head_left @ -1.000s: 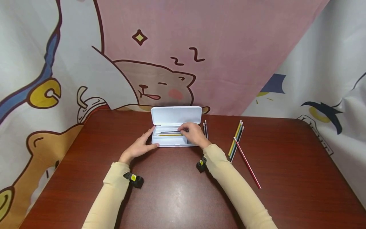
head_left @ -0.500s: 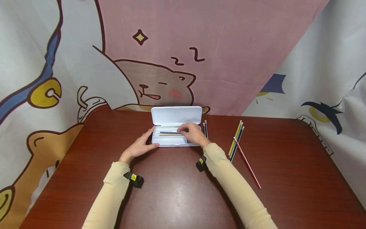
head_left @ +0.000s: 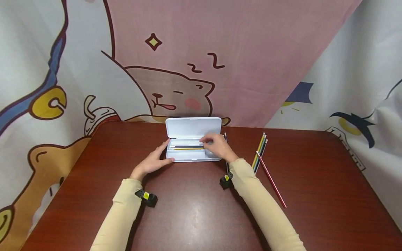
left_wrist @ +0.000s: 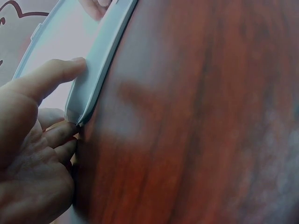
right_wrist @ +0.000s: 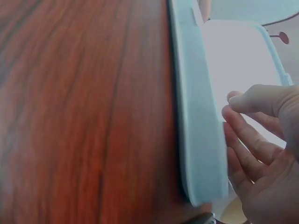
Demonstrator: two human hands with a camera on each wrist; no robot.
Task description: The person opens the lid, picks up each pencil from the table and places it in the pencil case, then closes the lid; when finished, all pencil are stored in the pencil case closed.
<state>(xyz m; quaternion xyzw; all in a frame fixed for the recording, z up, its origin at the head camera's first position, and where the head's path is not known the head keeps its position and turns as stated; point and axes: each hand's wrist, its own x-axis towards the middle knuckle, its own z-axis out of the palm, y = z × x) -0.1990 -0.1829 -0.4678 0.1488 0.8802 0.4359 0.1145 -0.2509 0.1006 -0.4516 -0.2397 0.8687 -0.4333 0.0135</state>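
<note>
An open white pencil case point(head_left: 193, 127) stands near the back of the table, its lid raised. In its tray lie a yellow pencil point(head_left: 188, 149) and a dark pencil point(head_left: 185, 146) side by side, their right ends hidden by the right hand. My left hand point(head_left: 152, 161) holds the case's left end, thumb on the front rim and fingers along the side. Over the right part of the tray is my right hand point(head_left: 218, 145), fingers loosely bent. Nothing shows between its thumb and fingertips point(right_wrist: 229, 112) in the right wrist view.
Dark pencils point(head_left: 225, 136) lie just right of the case, partly behind the right hand. Farther right are several yellow and dark pencils point(head_left: 260, 148) and a red pencil point(head_left: 273, 181) across their side. A patterned cloth point(head_left: 251, 62) hangs behind the brown table point(head_left: 188, 209).
The dark pencil has come down beside the yellow one in the tray. My right hand has let go of it and shifted a little right. The left hand stays put.
</note>
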